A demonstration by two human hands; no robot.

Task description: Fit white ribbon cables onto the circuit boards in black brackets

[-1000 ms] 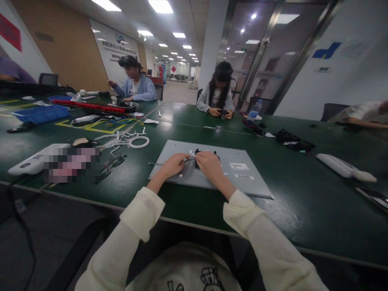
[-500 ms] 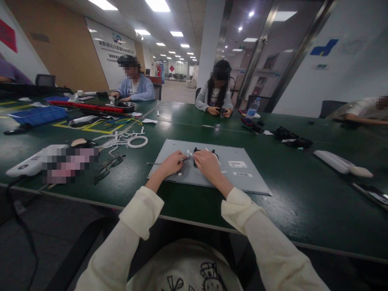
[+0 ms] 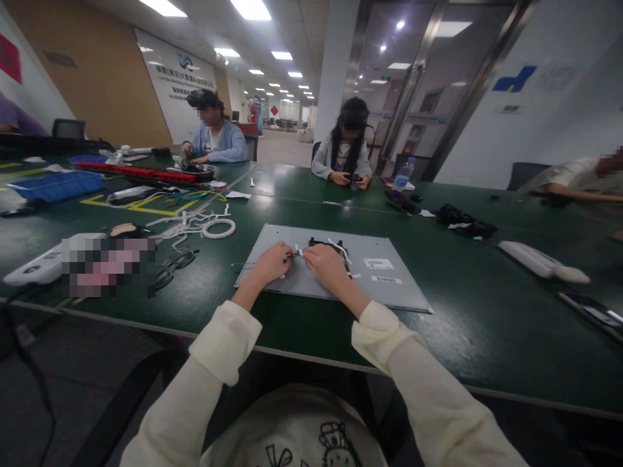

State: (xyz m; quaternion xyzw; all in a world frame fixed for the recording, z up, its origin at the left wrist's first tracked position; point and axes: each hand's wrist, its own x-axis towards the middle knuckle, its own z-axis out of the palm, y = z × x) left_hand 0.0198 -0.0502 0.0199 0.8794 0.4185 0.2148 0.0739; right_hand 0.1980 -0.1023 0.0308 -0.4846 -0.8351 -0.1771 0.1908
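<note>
A flat grey panel (image 3: 403,285) with two white labels lies on the green table in front of me. Over its left half, my left hand (image 3: 271,264) is closed in a pinch on a thin dark cable (image 3: 291,255). Just to its right, my right hand (image 3: 325,263) has its fingers pinched together at the other part of this cable, near a small white piece (image 3: 298,250). Partly covered by my right hand is a black part (image 3: 315,243) on the panel. A curved white strip (image 3: 342,249) rises beside it. The fingertips themselves are small and partly hidden.
Left of the panel are a white tape roll (image 3: 219,235), loose white strips, eyeglasses (image 3: 168,275) and a white power strip (image 3: 29,271). A blue tray (image 3: 56,188) stands farther left. Co-workers sit across the table. On the right lie a white long device (image 3: 523,256) and a phone (image 3: 591,311).
My right hand has shifted slightly left and no longer covers as much of the black part. The white strip and small white piece show more clearly. Both hands stay pinched.
</note>
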